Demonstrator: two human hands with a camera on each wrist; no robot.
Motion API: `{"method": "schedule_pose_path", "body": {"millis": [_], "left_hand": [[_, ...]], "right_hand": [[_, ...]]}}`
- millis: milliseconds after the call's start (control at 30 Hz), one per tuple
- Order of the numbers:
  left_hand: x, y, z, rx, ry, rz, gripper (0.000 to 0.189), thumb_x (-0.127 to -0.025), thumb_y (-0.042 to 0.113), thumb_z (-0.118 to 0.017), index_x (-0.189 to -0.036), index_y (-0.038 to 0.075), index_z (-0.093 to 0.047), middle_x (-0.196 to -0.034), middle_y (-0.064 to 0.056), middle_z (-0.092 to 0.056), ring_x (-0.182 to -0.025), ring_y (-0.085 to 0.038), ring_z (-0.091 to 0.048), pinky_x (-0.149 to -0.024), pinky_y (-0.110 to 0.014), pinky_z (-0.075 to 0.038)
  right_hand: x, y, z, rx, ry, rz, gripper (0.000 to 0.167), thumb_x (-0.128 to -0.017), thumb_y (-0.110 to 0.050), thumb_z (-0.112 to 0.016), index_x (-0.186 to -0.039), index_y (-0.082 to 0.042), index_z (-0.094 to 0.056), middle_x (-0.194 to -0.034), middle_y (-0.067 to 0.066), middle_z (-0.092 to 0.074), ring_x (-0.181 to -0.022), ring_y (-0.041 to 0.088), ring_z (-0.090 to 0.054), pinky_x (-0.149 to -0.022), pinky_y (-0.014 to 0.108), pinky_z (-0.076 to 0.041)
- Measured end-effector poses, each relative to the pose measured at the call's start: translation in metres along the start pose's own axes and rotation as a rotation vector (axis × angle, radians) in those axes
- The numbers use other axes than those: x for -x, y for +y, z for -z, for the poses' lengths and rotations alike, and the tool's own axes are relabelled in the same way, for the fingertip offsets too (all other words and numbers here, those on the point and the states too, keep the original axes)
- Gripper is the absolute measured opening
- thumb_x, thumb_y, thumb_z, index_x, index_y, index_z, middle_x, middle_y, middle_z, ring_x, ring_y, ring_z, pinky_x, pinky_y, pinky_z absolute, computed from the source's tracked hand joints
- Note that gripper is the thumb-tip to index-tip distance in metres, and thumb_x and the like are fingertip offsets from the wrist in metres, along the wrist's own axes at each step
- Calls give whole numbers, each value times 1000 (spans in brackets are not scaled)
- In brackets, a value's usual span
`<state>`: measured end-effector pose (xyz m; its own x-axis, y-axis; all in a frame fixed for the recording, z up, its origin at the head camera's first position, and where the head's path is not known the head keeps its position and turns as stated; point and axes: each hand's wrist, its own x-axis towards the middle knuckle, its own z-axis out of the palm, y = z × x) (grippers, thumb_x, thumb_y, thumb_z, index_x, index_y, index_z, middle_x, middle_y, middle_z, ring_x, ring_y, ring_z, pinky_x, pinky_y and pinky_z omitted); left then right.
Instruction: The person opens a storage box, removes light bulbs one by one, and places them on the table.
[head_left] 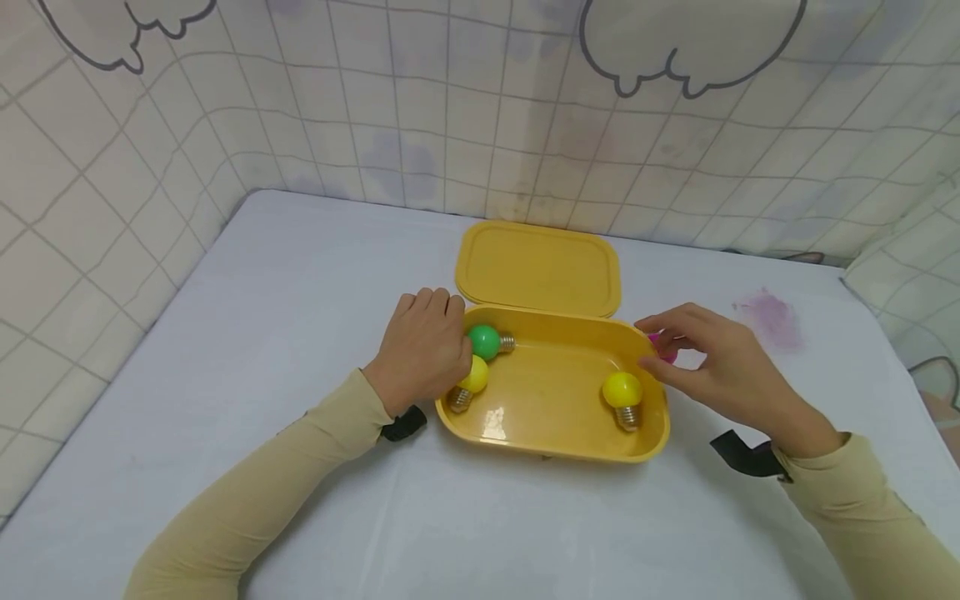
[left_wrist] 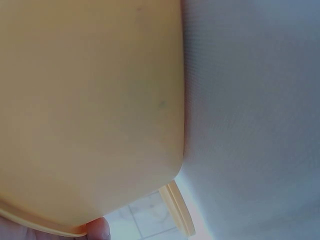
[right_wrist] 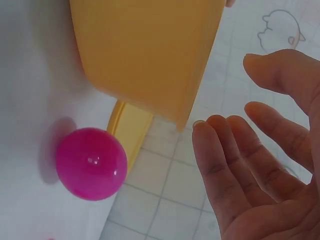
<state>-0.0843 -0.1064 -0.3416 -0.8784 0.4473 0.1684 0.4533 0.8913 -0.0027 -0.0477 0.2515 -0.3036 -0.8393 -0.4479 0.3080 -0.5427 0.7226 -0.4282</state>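
A yellow plastic box [head_left: 551,452] stands on the table, holding a green light bulb [head_left: 484,342] and a yellow light bulb [head_left: 472,375] at its left end. Another yellow light bulb [head_left: 622,390] lies at its right end. My left hand [head_left: 422,350] grips the box's left rim; a fingertip [left_wrist: 97,228] shows at that rim in the left wrist view. Beside the right end, my right hand [head_left: 708,362] has thumb and fingers apart, with nothing between them. A shiny pink round thing [right_wrist: 91,164] rests on the table past the right hand; no base shows.
Behind the box lies a flat yellow lid [head_left: 537,268]. The white-covered table [head_left: 315,250] meets a grid-patterned cloth [head_left: 420,108] at the back. A pink stain [head_left: 768,318] marks the cover at right. Black straps [head_left: 746,454] hang near the wrists.
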Motion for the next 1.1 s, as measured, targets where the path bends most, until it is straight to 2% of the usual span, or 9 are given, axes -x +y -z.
{"method": "schedule_pose_path", "body": {"millis": [200, 433, 633, 767, 1100], "left_hand": [[0, 0, 1, 0, 2, 3, 22, -97, 22, -47, -95, 1, -56, -84, -9, -48, -82, -27, -44, -74, -37, -34], [1, 1, 1, 12, 1, 1, 22, -96, 21, -47, -98, 1, -57, -85, -9, -49, -83, -28, -45, -75, -37, -34], [0, 1, 0, 7, -4, 1, 23, -96, 22, -48, -99, 1, -57, -86, -9, -49, -83, -27, -45, -75, -37, -34], [0, 1, 1, 12, -8, 7, 22, -97, 22, -47, -98, 2, -56, -85, -9, -49, -82, -27, -45, -75, -37, -34], [0, 2, 2, 5, -20, 13, 22, -98, 23, -47, -97, 3, -56, -84, -8, -48, -81, -26, -44, -75, -37, -33]], "right_hand": [[-1, -6, -1, -36, -32, 14, 43, -78, -8, -88, -118, -14, -73, -104, -3, -70, -84, 3, -67, -80, 9, -54], [-4, -15, -2, -37, -160, -91, 41, -85, -20, -85, -123, -16, -71, -114, 0, -71, -92, 10, -71, -72, 25, -61], [-7, -18, -3, -43, -197, -93, 42, -85, -21, -85, -124, -15, -71, -116, 0, -71, -94, 11, -72, -76, 22, -60], [-9, -19, -3, -20, -229, -99, 44, -85, -25, -85, -125, -15, -70, -115, -2, -71, -95, 11, -71, -76, 26, -61], [-21, -30, 1, 62, -402, -150, 53, -83, -29, -86, -130, -13, -68, -114, 0, -71, -100, 13, -68, -83, 34, -61]]}}
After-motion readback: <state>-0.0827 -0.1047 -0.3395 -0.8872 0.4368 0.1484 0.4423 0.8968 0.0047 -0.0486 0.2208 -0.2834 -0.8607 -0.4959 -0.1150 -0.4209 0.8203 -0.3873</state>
